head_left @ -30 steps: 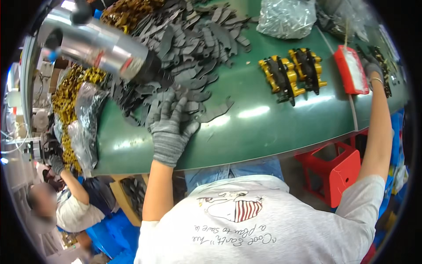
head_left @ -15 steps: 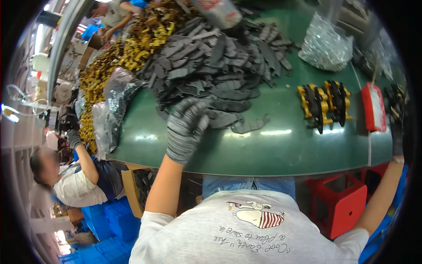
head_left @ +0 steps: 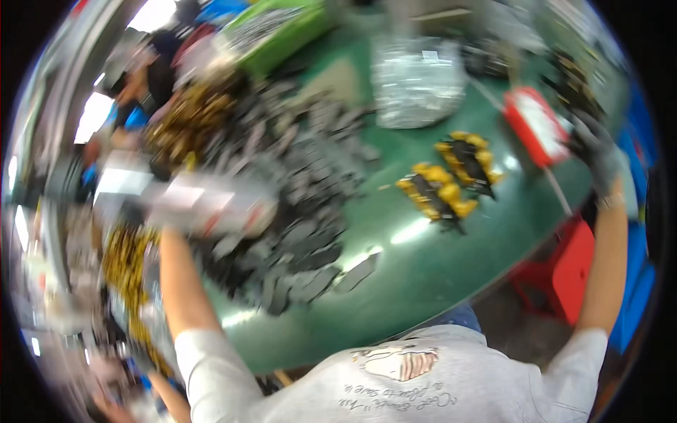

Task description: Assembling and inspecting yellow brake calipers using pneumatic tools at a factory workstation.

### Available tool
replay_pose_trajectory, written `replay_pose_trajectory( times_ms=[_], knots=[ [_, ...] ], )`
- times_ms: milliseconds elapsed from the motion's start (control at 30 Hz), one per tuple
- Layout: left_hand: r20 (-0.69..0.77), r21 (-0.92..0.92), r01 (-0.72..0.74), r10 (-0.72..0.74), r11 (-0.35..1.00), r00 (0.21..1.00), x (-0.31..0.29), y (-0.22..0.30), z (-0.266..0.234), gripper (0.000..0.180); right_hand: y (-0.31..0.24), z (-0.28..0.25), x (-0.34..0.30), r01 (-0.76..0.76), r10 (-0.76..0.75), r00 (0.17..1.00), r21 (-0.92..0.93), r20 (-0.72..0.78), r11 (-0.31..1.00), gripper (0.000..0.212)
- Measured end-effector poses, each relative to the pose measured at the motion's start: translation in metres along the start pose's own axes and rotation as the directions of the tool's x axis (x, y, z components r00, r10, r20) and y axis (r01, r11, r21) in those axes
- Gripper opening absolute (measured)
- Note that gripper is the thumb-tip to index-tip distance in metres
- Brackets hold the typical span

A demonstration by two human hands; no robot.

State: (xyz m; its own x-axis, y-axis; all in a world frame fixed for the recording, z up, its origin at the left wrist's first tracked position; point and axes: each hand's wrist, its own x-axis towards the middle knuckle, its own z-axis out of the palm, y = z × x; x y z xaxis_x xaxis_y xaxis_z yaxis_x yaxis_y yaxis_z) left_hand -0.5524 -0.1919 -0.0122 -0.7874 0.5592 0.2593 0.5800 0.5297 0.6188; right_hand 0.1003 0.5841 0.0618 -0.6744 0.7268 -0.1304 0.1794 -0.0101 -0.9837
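Observation:
My left forearm reaches over the left side of the heap of flat dark grey metal pieces (head_left: 310, 169). A blurred whitish cylinder (head_left: 218, 208) crosses in front of my left hand and hides it. At the right, my right hand (head_left: 596, 151), in a grey glove, has its fingers apart beside a cluster of dark metal parts (head_left: 575, 88). Whether the fingertips touch those parts is unclear. Just left of that hand is a red box with a white top (head_left: 536, 125). Two groups of black-and-yellow parts (head_left: 432, 194) (head_left: 467, 162) lie mid-table.
The green table (head_left: 381, 289) has a curved front edge. Yellow metal parts (head_left: 190, 116) are heaped beyond the grey pieces. A clear plastic bag (head_left: 416, 81) lies at the back, and a green crate (head_left: 282, 35) stands far left. A red stool (head_left: 557, 271) is below the right edge.
The view has swung, shifting the table's contents. My left hand has left the near edge of the grey heap and gone behind the cylinder. My right hand stays by the dark parts.

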Motion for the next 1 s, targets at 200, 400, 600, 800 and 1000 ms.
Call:
replay_pose_trajectory(
  times_ms=[200,400,600,800,1000],
  knots=[
    [0.092,-0.602,-0.051,0.133,0.797,0.987,-0.088,0.037,0.110,0.051,-0.011,0.009,-0.002,-0.083,0.048,0.990,-0.267,-0.135,0.960,0.029],
    [-0.076,-0.813,-0.032,-0.051,0.582,0.996,-0.123,0.103,0.053,0.051,-0.004,0.018,0.032,-0.209,0.153,0.974,-0.407,-0.166,0.889,0.017],
    [-0.201,-0.942,-0.099,-0.304,0.320,0.931,-0.104,0.130,-0.002,0.052,0.004,0.025,0.045,-0.242,0.187,0.969,-0.471,-0.162,0.848,0.016],
    [-0.244,-0.963,-0.268,-0.537,0.035,0.808,-0.207,0.193,-0.030,0.052,-0.005,0.016,0.031,-0.183,0.139,0.982,-0.503,-0.125,0.844,0.022],
    [0.134,-0.847,-0.043,-0.292,-0.530,0.947,-0.272,0.365,0.064,0.063,-0.027,0.010,0.016,-0.114,0.072,0.989,-0.351,-0.130,0.929,0.031]
  ],
)
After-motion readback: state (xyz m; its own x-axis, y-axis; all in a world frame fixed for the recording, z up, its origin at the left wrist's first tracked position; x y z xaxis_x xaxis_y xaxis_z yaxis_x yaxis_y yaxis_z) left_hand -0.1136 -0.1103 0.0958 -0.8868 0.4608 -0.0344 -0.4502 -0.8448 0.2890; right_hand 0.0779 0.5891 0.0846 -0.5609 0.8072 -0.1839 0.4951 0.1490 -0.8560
